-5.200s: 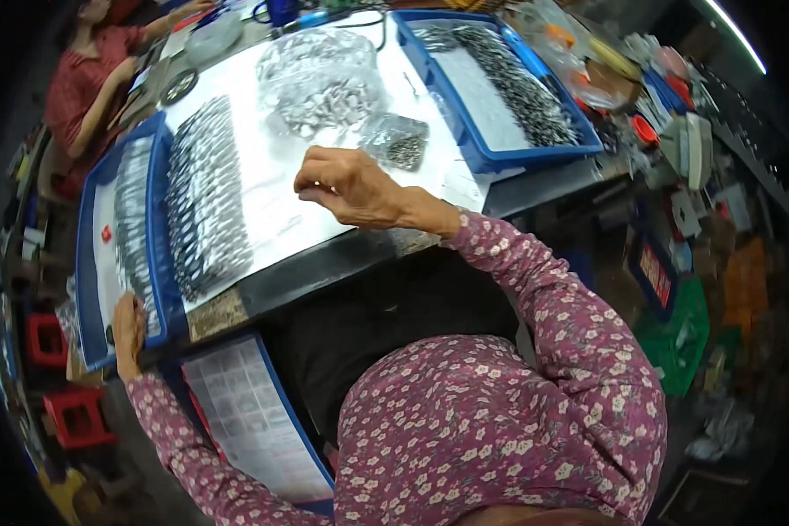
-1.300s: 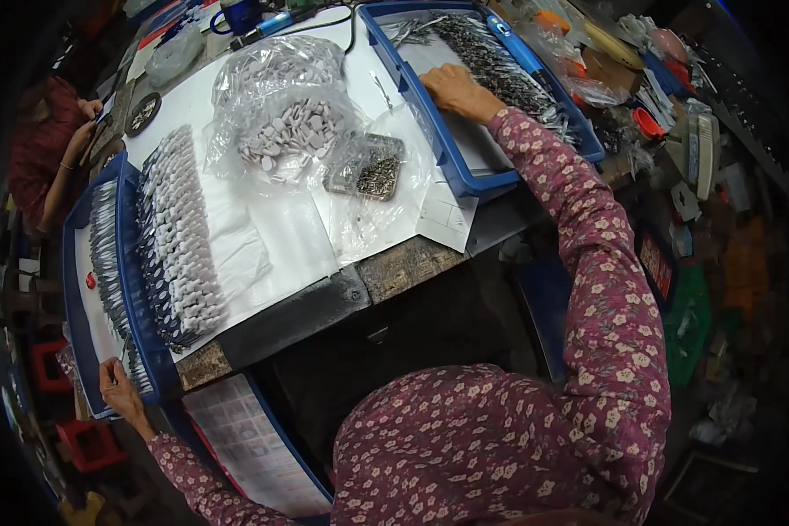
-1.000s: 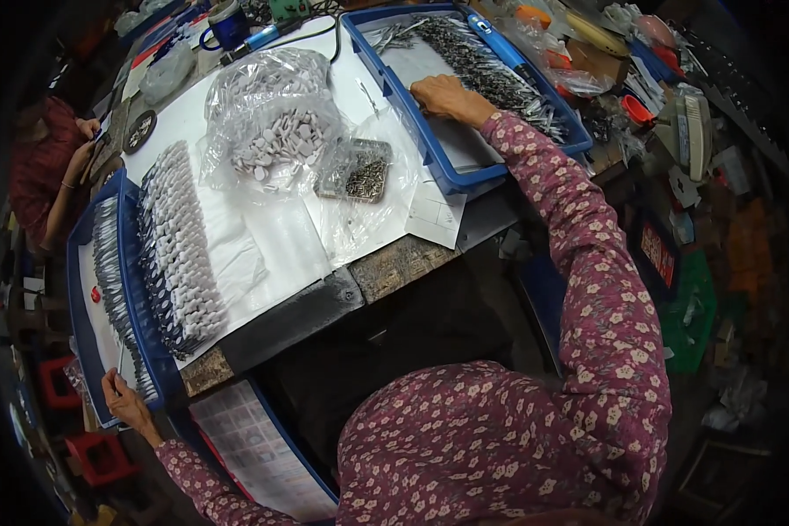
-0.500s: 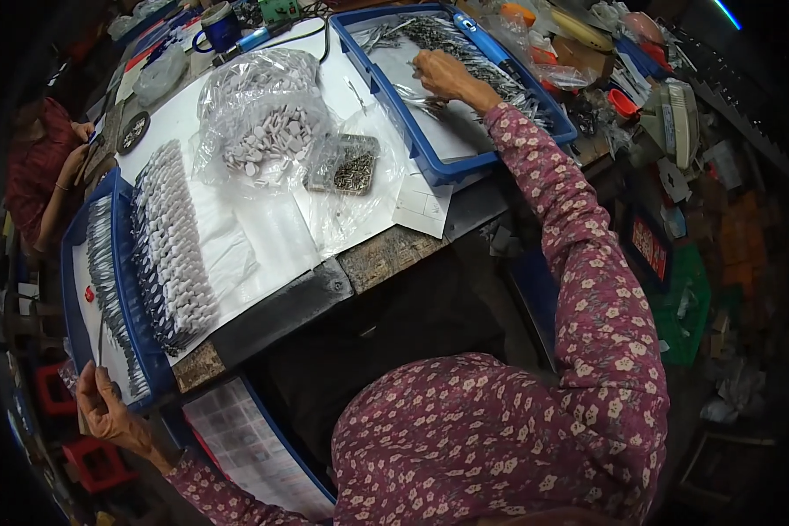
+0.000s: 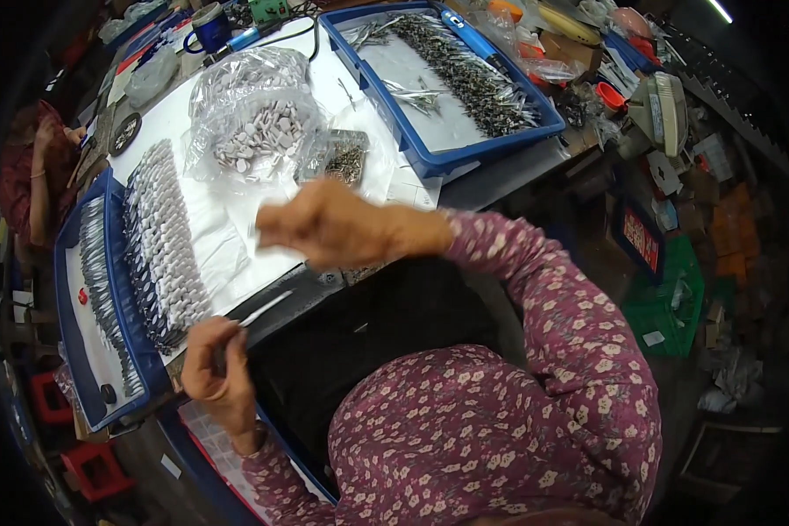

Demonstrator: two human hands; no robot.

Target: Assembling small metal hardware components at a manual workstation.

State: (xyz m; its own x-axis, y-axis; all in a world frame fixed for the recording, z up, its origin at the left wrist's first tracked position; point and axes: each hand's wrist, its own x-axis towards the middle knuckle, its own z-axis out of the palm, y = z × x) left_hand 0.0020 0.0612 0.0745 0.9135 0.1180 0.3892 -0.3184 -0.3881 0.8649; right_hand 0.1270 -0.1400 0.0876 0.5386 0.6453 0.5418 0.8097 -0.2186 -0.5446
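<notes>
My left hand (image 5: 217,368) is beside the table's front edge, pinching a slim pale strip (image 5: 267,307) that points toward the right. My right hand (image 5: 324,223) hovers over the table edge, smeared by motion, so its fingers and anything in them cannot be made out. A blue tray (image 5: 438,162) at the back right holds many thin silver pieces with dark ends (image 5: 478,83) and a blue pen-shaped tool (image 5: 469,39). Left of my left hand, another blue tray (image 5: 136,298) holds rows of thin grey pieces (image 5: 105,280). White-headed pieces (image 5: 167,228) lie in rows beside it.
Clear plastic bags of white bits (image 5: 267,136) and a small box of tiny metal parts (image 5: 346,158) lie mid-table. A blue mug (image 5: 209,28) stands behind. Another person (image 5: 35,175) sits at far left. Clutter and a green crate (image 5: 671,298) are at right.
My right hand has come out of the back-right tray toward me and left. My left hand has moved right from the left tray's near end, still with a slim strip.
</notes>
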